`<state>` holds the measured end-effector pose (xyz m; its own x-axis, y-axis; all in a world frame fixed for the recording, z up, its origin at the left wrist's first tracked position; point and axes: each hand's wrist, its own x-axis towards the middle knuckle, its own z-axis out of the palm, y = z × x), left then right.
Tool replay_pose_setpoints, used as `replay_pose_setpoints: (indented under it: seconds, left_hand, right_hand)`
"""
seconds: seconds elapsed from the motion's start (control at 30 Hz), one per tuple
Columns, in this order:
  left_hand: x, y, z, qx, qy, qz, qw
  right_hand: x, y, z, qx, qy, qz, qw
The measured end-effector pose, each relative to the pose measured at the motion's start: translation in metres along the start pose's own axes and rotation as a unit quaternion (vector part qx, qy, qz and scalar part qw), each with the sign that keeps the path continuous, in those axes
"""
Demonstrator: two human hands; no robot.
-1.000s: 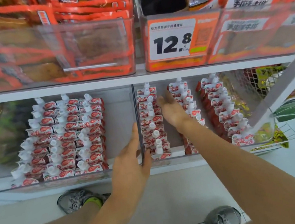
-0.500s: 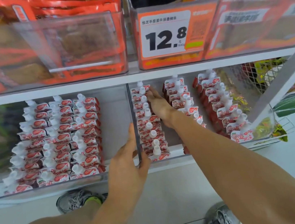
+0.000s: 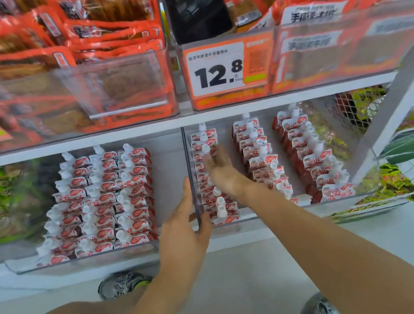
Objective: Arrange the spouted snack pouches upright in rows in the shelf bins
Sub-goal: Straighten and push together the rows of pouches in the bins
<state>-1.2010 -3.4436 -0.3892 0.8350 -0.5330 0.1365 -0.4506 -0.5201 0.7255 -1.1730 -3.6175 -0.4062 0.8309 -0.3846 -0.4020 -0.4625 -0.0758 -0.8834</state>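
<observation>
Two clear shelf bins sit side by side on the lower shelf. The left bin [image 3: 81, 257] holds three upright rows of red-and-white spouted pouches [image 3: 105, 197]. The right bin [image 3: 275, 213] holds three more rows: a left row [image 3: 205, 141], a middle row [image 3: 258, 155] and a right row [image 3: 306, 153]. My left hand [image 3: 183, 226] grips the clear divider wall [image 3: 187, 159] between the bins at its front edge. Inside the right bin, my right hand [image 3: 222, 170] is blurred, its fingers spread against the left row. I cannot tell whether it pinches a pouch.
Above, clear bins hold orange snack packs [image 3: 107, 24] and a 12.8 price tag [image 3: 217, 68]. A slanted white shelf post [image 3: 394, 114] crosses at the right. A wire basket [image 3: 390, 184] with green-yellow packs stands further right. My shoes and knee are on the white floor below.
My right hand has drawn back from deep between the left and middle rows toward the bin's middle. My left hand stays on the divider. The view has tilted down slightly.
</observation>
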Motion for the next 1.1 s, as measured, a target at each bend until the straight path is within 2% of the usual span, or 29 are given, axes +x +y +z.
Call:
replay_pose_setpoints:
  seconds: [0.13,0.2,0.27,0.37,0.43,0.5,0.57,0.63,0.67,0.73,0.83,0.93,1.1]
  left_hand:
    - [0.001,0.000,-0.005,-0.005,-0.024,-0.003,1.000]
    - [0.001,0.003,-0.006,-0.007,-0.026,-0.008,1.000]
    - [0.001,0.004,-0.004,-0.003,-0.027,0.002,1.000]
    - [0.000,0.007,-0.003,0.000,-0.041,0.000,0.999]
    - [0.000,0.010,-0.006,-0.016,-0.024,-0.010,1.000]
    - [-0.007,0.020,-0.008,0.010,0.049,0.031,0.998]
    - [-0.016,0.040,-0.002,0.041,0.097,0.147,0.983]
    - [-0.025,0.060,0.017,0.071,0.070,0.247,0.964]
    - [-0.028,0.068,0.029,0.099,0.042,0.280,0.954]
    - [-0.027,0.074,0.055,0.162,-0.008,0.296,0.941]
    - [-0.014,0.066,0.076,0.229,-0.051,0.251,0.939]
    - [-0.004,0.054,0.080,0.284,-0.081,0.228,0.928]
    - [0.003,0.042,0.086,0.213,-0.091,0.209,0.950]
  right_hand:
    - [-0.010,-0.012,-0.015,0.044,-0.004,0.056,0.997]
    - [-0.021,-0.008,-0.013,0.002,-0.025,0.083,0.996]
    - [-0.036,-0.008,-0.002,-0.022,-0.036,0.075,0.996]
    - [-0.058,-0.014,-0.015,0.085,-0.077,0.063,0.991]
    - [-0.081,-0.018,-0.044,0.091,-0.092,0.024,0.991]
    - [-0.105,-0.010,-0.073,0.028,-0.014,-0.080,0.996]
    - [-0.132,0.009,-0.096,-0.042,0.106,-0.208,0.971]
    - [-0.150,0.037,-0.111,-0.162,0.219,-0.267,0.924]
    - [-0.154,0.052,-0.117,-0.216,0.251,-0.274,0.903]
    - [-0.156,0.076,-0.121,-0.300,0.250,-0.281,0.876]
    - [-0.146,0.103,-0.119,-0.389,0.222,-0.248,0.859]
    - [-0.136,0.112,-0.117,-0.422,0.242,-0.255,0.836]
    - [-0.127,0.117,-0.120,-0.406,0.258,-0.282,0.830]
